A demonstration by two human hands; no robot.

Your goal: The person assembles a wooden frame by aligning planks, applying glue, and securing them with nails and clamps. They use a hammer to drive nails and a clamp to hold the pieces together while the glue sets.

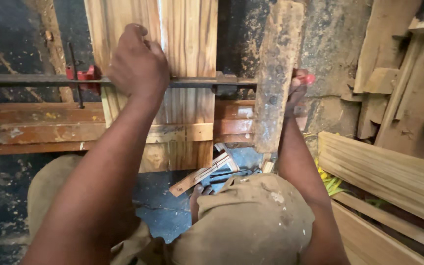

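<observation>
Knees (251, 221) bent low, left hand (138, 64) closed over the clamp bar (25, 80) across pale boards (187, 39); right hand (298, 91) grips its red handle (308, 78).

Your left hand (138, 64) lies on a pale yellow-tan panel (187, 44) streaked with darker brown grain; the clamp bar (35, 80) across it is dark grey, its jaw piece (82, 76) bright red; your right hand (296, 91) covers a red handle (309, 78); the upright block (277, 73) is dull grey-brown, speckled; the cross boards (35, 125) are reddish-orange with yellow flecks; your trousers (251, 221) are dusty khaki with pale spots; the floor (168, 206) is dark blue-grey.
</observation>
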